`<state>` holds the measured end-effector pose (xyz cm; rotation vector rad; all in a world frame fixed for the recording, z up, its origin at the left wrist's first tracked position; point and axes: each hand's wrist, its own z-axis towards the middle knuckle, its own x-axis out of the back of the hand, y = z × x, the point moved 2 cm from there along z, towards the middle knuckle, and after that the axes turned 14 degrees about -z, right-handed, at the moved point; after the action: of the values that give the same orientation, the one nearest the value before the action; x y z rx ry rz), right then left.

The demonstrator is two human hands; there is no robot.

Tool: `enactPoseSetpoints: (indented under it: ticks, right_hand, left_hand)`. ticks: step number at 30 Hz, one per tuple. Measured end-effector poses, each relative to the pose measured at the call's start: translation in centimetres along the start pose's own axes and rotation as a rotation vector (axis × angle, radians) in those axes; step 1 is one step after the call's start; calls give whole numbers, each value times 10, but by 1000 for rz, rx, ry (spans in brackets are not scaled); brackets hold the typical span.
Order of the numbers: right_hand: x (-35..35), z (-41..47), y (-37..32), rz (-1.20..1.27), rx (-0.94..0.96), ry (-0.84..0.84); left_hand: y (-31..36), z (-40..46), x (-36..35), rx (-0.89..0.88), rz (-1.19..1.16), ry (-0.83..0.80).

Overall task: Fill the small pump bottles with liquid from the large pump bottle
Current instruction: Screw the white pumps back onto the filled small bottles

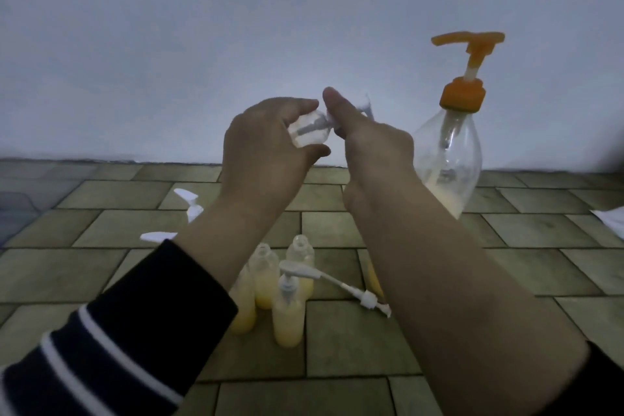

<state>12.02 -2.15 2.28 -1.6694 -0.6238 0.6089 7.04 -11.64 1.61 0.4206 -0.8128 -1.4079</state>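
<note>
- Left hand (266, 142) is raised in front of the wall, fingers and thumb curled round a small clear bottle (309, 132) held on its side, its neck pointing toward the other hand.
- Right hand (368, 142) sits just beside the left, fingers closed round a white pump head (366, 106) whose stem reaches into the held bottle's neck; thumb points up.
- Held bottle appears clear inside; whether it carries any liquid cannot be told.
- Striped sleeve (101, 348), dark with white bands, covers the left forearm; the right forearm is bare nearly to the frame edge.
- Large pump bottle (449, 152) stands upright on the floor to the right of the hands, against the wall, with an orange pump (467, 44) and collar; pale yellow liquid lies only at its base.
- Small pump bottles (277, 287) stand in a close group on the tiled floor (506, 280) below the hands, each partly filled with yellow liquid. Two at the back have open necks; the front one carries a white pump.
- Loose pump (337, 287), white with a long stem, lies on the floor, touching the group's right side.
- Two further white pump tops (189, 203) show left of the left forearm, partly hidden by it.
- White sheet (609, 218) lies at the far right edge of the floor.
</note>
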Motion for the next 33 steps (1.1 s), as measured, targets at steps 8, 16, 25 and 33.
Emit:
enactPoseSetpoints:
  ticks: [8,16,25,33]
  right_hand:
    - [4,0,-2,97,141,-25]
    - [26,-8,11,-405,372,-31]
    - [119,-36,143,-1097,814,224]
    - [140,-26,210,-1276,844,305]
  left_hand:
    - [-7,4,-4,218,-168,-95]
    - [-35,18,-9,317,-2,-154]
    - [-74,14,-16,544,138,-507]
    - [-81,16,-33,472,422,-593]
